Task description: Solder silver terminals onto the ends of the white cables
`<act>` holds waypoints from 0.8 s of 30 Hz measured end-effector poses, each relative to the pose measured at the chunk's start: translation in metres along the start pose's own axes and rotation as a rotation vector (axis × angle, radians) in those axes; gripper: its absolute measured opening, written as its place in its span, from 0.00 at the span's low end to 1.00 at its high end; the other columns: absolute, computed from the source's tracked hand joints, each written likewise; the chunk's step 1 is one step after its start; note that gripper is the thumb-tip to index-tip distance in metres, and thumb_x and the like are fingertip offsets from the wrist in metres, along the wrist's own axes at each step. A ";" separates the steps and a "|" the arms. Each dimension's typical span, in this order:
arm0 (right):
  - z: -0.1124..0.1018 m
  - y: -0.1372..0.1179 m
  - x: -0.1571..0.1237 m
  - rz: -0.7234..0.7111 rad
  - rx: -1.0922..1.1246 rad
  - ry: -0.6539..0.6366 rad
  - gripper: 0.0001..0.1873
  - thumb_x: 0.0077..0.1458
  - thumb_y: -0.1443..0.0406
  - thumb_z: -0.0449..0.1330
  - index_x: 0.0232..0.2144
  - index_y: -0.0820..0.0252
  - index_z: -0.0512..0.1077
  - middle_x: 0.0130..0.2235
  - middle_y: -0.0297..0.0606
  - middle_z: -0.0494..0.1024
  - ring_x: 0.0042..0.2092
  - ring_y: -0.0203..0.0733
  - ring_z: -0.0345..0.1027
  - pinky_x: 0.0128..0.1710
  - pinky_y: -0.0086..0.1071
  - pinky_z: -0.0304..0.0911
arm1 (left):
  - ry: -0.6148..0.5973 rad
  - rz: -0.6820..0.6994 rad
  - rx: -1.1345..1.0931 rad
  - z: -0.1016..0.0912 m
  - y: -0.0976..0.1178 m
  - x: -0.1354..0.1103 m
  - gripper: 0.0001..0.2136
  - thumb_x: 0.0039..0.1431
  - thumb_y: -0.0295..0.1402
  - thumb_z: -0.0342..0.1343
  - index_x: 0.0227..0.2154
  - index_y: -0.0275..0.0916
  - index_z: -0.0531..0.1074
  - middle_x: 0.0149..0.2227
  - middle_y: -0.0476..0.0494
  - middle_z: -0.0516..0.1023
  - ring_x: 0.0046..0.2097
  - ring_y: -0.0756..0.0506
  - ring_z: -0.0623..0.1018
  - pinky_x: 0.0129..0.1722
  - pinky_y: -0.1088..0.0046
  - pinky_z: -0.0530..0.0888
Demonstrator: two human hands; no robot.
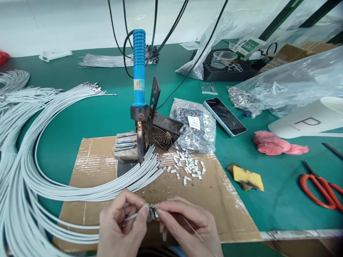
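My left hand [123, 221] is closed, pinching a light grey cable [130, 217] close to its end. At that end, small coloured strands and a small metallic piece [151, 213] show between my two hands, partly hidden by the fingertips. My right hand [187, 221] is closed too, its thumb and forefinger pinched at the cable end. A thin silvery solder wire [197, 233] runs through the right hand. Above them a soldering iron [139, 67] with a blue handle stands upright, tip down. Several small metal pieces [187, 166] lie on the cardboard [214, 210].
Many grey cables [93, 192] curve in from the left to beneath the iron. A small fan [160, 134] and a bag of parts [197, 121] stand behind. Rightward are a phone [225, 116], a yellow sponge [248, 177], a pink cloth [276, 142] and orange-handled scissors [317, 191].
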State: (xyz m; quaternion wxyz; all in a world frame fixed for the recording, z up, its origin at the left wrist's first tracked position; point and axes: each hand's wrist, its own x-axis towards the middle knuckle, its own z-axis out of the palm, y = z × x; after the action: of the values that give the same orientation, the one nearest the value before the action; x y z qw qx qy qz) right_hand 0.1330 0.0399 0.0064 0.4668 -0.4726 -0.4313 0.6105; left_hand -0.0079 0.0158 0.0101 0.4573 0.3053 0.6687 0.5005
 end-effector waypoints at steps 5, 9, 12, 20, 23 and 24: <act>0.000 0.002 -0.001 -0.062 -0.032 -0.003 0.08 0.56 0.68 0.68 0.32 0.49 0.86 0.24 0.32 0.77 0.23 0.32 0.68 0.22 0.22 0.62 | 0.005 0.020 0.027 0.000 -0.001 0.000 0.09 0.53 0.35 0.64 0.21 0.39 0.75 0.22 0.49 0.73 0.24 0.51 0.69 0.25 0.81 0.68; -0.003 0.005 0.002 -0.265 -0.210 -0.004 0.08 0.55 0.72 0.68 0.31 0.52 0.84 0.25 0.31 0.79 0.24 0.33 0.70 0.23 0.22 0.65 | -0.001 -0.015 0.020 0.000 0.000 0.000 0.10 0.53 0.36 0.65 0.20 0.39 0.75 0.22 0.49 0.72 0.24 0.51 0.66 0.23 0.81 0.66; -0.005 0.007 0.002 -0.476 -0.355 -0.014 0.12 0.55 0.78 0.66 0.34 0.56 0.80 0.29 0.33 0.81 0.27 0.35 0.74 0.27 0.23 0.69 | -0.027 -0.038 -0.006 0.000 0.003 0.000 0.10 0.52 0.36 0.65 0.20 0.39 0.75 0.21 0.50 0.70 0.23 0.52 0.64 0.22 0.81 0.64; -0.004 0.009 -0.003 -0.820 -0.568 0.123 0.14 0.54 0.80 0.66 0.39 0.59 0.80 0.31 0.37 0.83 0.29 0.38 0.77 0.32 0.28 0.76 | -0.045 -0.072 -0.053 0.001 0.004 0.000 0.10 0.51 0.35 0.67 0.20 0.38 0.74 0.19 0.53 0.68 0.22 0.54 0.60 0.21 0.82 0.59; -0.005 0.011 -0.002 -0.841 -0.603 0.101 0.14 0.55 0.77 0.66 0.41 0.58 0.80 0.30 0.37 0.83 0.28 0.39 0.77 0.30 0.29 0.76 | -0.048 -0.065 -0.041 0.000 0.002 0.000 0.10 0.51 0.35 0.66 0.20 0.38 0.74 0.19 0.53 0.67 0.22 0.53 0.60 0.21 0.82 0.58; -0.006 0.012 -0.002 -0.829 -0.596 0.104 0.15 0.55 0.77 0.66 0.41 0.56 0.80 0.30 0.37 0.83 0.27 0.40 0.77 0.29 0.30 0.76 | -0.052 -0.064 -0.035 0.000 0.001 0.000 0.10 0.52 0.35 0.66 0.21 0.38 0.74 0.19 0.53 0.66 0.22 0.53 0.60 0.21 0.81 0.58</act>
State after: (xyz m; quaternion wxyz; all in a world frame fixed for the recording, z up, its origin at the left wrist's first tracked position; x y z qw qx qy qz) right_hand 0.1367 0.0361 -0.0060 0.5354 -0.4043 -0.7140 0.2003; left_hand -0.0077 0.0165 0.0109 0.4956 0.2886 0.6570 0.4893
